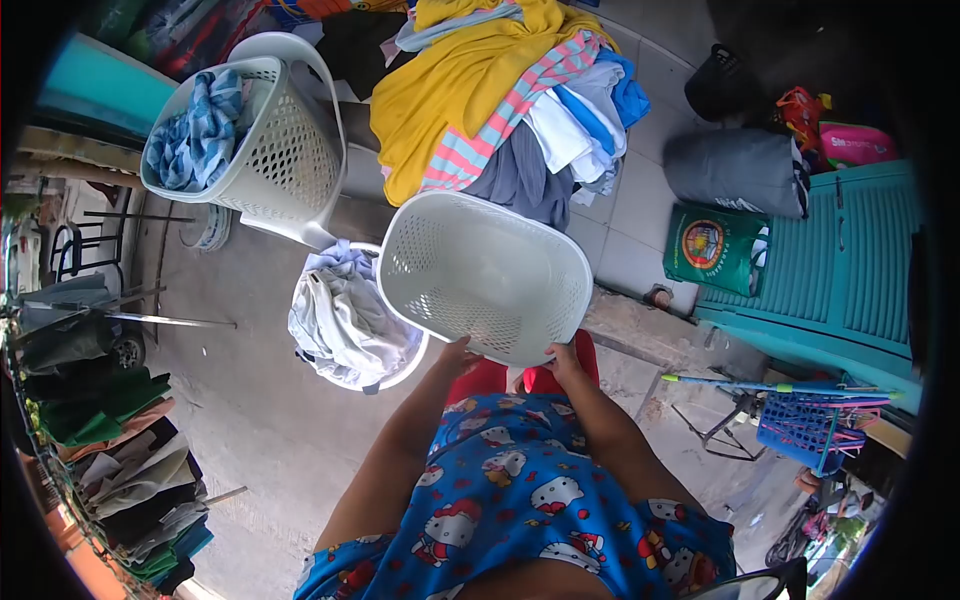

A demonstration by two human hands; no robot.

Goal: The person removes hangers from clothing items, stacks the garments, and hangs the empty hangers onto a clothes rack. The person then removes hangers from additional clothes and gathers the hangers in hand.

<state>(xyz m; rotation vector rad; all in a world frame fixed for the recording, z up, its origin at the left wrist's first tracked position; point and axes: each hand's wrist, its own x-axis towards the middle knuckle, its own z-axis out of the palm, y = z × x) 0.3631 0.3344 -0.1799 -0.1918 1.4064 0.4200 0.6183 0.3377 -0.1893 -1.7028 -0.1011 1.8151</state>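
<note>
A white perforated laundry basket [485, 215] with nothing inside is tilted toward me in front of my knees. My left hand [458, 357] grips its near rim on the left. On the right, my right hand [563, 356] is closed around the same rim. Just beyond the basket lies a big heap of clothes, with a yellow cloth [440, 100], a pink and grey striped cloth [490, 110] and white and blue pieces. Left of the basket, a round tub holds white clothes [350, 320].
A second white basket [290, 145] with blue checked cloth rests on a white plastic chair [285, 230]. At right are a green bag [712, 248], a grey bundle [735, 170], teal louvred doors [840, 260] and a blue crate [800, 430]. Clothes hang [140, 480] at lower left.
</note>
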